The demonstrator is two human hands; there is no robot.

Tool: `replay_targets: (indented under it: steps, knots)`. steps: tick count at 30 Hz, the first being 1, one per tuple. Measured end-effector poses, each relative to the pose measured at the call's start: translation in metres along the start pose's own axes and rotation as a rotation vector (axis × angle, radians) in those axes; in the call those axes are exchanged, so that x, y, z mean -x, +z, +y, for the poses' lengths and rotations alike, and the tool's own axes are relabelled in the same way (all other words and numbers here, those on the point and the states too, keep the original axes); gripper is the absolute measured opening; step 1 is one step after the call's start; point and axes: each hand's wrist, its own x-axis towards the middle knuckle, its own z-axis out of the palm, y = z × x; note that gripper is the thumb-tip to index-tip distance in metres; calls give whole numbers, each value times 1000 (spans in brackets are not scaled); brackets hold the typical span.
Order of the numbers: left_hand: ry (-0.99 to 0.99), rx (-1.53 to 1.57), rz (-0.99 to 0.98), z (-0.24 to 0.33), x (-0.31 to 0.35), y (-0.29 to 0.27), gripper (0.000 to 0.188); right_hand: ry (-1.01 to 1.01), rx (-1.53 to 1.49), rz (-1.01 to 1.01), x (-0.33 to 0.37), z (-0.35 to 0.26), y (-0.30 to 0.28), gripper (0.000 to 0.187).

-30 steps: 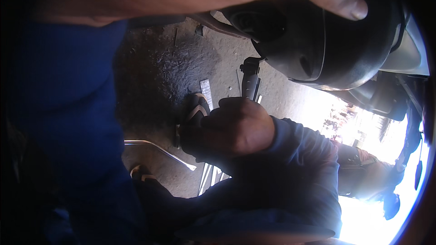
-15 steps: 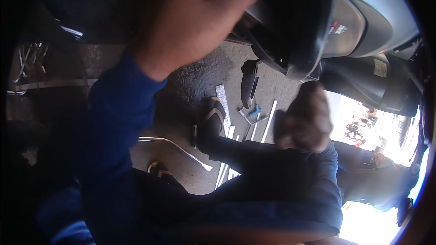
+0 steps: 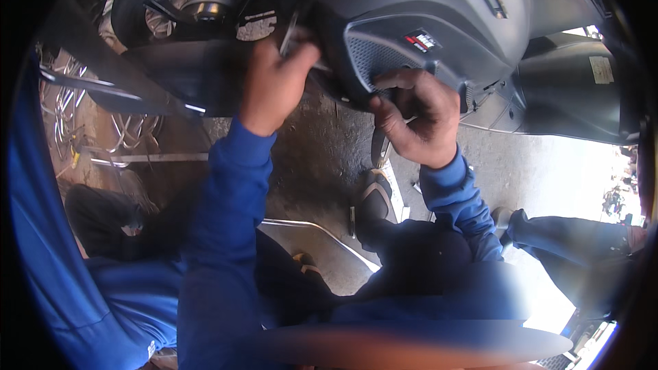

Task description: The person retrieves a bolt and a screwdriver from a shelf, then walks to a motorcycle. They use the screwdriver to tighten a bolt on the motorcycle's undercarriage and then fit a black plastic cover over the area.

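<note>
A dark grey scooter body panel [image 3: 439, 7] with a mesh vent [image 3: 373, 58] fills the top of the view. My left hand [image 3: 274, 82] reaches up under it and is closed on a thin shiny metal tool [image 3: 290, 29] beside the vent. My right hand [image 3: 415, 120] grips the panel's lower edge just under the vent, fingers curled around it. A dark upright part [image 3: 379, 149] shows below that hand. Both my sleeves are blue.
The scooter's wheel [image 3: 199, 3] is at upper left. Metal rods and wire [image 3: 116, 154] lie on the oily concrete ground at left, and a bent pipe [image 3: 312, 226] lies in the middle. My sandalled foot [image 3: 373, 199] is under the scooter. Another person's leg [image 3: 569, 240] is at right.
Both hands have gone up to the scooter's underside. The left has closed on the metal tool and the right now holds the panel edge. The view has swung upward.
</note>
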Motion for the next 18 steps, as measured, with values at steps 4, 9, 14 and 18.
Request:
replay_targets:
  steps: [4,9,14,18]
  knots:
    - [-13,78,-121,1,7,-3,19,53,4,-70,-2,1,-4,26]
    - [-104,367,-404,0,4,-24,28,39,-30,-82,1,5,-3,30]
    - [114,154,-339,-6,1,-19,37,86,-41,-99,0,2,-4,32]
    - [56,269,-302,-3,1,-12,30,12,35,-97,-1,4,-4,34]
